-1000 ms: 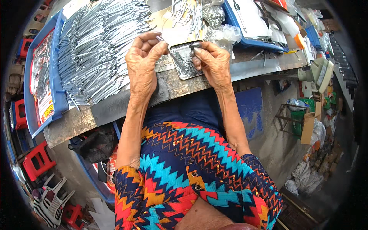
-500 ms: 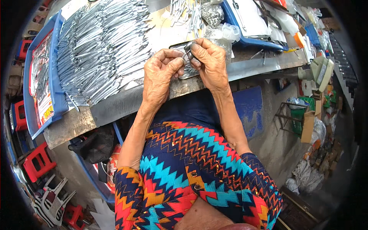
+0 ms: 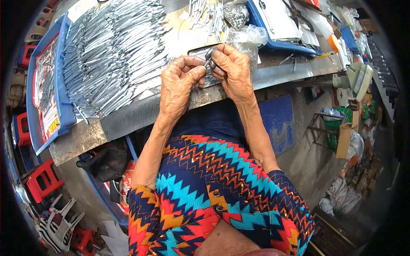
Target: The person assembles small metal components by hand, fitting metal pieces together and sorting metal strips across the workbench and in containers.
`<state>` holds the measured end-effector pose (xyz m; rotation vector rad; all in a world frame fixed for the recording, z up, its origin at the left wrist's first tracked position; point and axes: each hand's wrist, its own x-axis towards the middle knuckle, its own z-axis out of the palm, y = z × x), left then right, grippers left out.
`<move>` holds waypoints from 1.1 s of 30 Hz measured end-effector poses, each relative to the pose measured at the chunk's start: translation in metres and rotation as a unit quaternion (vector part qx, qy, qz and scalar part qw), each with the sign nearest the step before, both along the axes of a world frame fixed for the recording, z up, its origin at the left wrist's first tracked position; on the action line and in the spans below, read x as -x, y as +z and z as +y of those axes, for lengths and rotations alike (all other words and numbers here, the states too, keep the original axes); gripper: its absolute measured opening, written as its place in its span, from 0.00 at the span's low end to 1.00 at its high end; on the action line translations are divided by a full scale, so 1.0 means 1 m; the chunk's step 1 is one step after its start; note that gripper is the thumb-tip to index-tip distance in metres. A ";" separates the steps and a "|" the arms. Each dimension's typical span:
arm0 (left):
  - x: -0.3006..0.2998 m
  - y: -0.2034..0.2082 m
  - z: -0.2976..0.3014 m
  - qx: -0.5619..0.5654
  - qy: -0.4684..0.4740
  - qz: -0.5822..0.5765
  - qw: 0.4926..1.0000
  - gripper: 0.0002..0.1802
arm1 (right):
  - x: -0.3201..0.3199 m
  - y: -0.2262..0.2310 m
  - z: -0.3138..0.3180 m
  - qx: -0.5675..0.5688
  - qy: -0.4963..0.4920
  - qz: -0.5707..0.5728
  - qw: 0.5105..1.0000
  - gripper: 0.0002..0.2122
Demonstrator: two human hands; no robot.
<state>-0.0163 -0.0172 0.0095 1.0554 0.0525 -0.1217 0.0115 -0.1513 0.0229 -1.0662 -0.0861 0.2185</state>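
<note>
Both my hands are held close together above the table's near edge, fingertips almost meeting. My right hand (image 3: 235,72) pinches a small dark metal part (image 3: 209,55) between thumb and fingers. My left hand (image 3: 180,81) is closed in a pinch against the same spot; a thin shiny bit shows at its fingertips, too small to name. Under the fingers lies a dark-rimmed tray (image 3: 197,50) with small metal pieces, mostly hidden by my hands. To the left spreads a broad heap of slim silvery metal pieces (image 3: 115,51), laid in rows.
A blue tray (image 3: 64,91) stands at the table's left end. Another blue tray (image 3: 273,46) with papers and tools sits at the right, beside clear plastic bags (image 3: 245,40). More slim pieces (image 3: 207,15) lie at the back. A red stool (image 3: 44,181) stands on the floor.
My hands have shifted very slightly, and the left fingertips have come closer to the dark metal part. The grip of the right hand looks the same.
</note>
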 end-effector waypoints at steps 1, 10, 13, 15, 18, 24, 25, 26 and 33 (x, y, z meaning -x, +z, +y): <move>0.000 0.000 0.000 0.000 -0.002 -0.001 1.000 0.08 | 0.000 -0.001 0.000 0.009 -0.001 -0.004 1.000 0.06; 0.000 -0.001 0.000 -0.005 -0.009 0.004 1.000 0.09 | 0.001 -0.003 0.000 0.027 -0.008 -0.014 1.000 0.07; 0.001 -0.001 0.001 -0.015 -0.007 0.008 1.000 0.09 | 0.002 -0.001 0.001 0.021 -0.009 -0.011 1.000 0.07; 0.001 -0.001 0.001 -0.024 -0.005 0.012 1.000 0.09 | 0.002 -0.001 0.002 0.020 -0.012 -0.006 1.000 0.07; 0.001 -0.002 0.001 0.002 -0.003 0.010 1.000 0.08 | 0.002 -0.003 0.002 0.020 -0.008 -0.010 1.000 0.07; 0.002 -0.002 0.003 -0.010 -0.007 0.016 1.000 0.08 | 0.003 -0.004 0.000 0.079 -0.011 -0.024 0.997 0.06; 0.003 -0.002 0.003 -0.015 -0.005 0.021 1.000 0.08 | 0.003 -0.002 0.001 0.143 -0.033 -0.050 0.988 0.06; 0.004 -0.002 0.003 -0.019 -0.002 0.025 0.999 0.08 | 0.004 -0.001 0.002 0.207 -0.056 -0.076 0.974 0.06; 0.005 -0.005 0.005 -0.034 -0.010 0.021 0.999 0.08 | 0.010 -0.012 0.000 0.284 -0.089 -0.181 0.937 0.05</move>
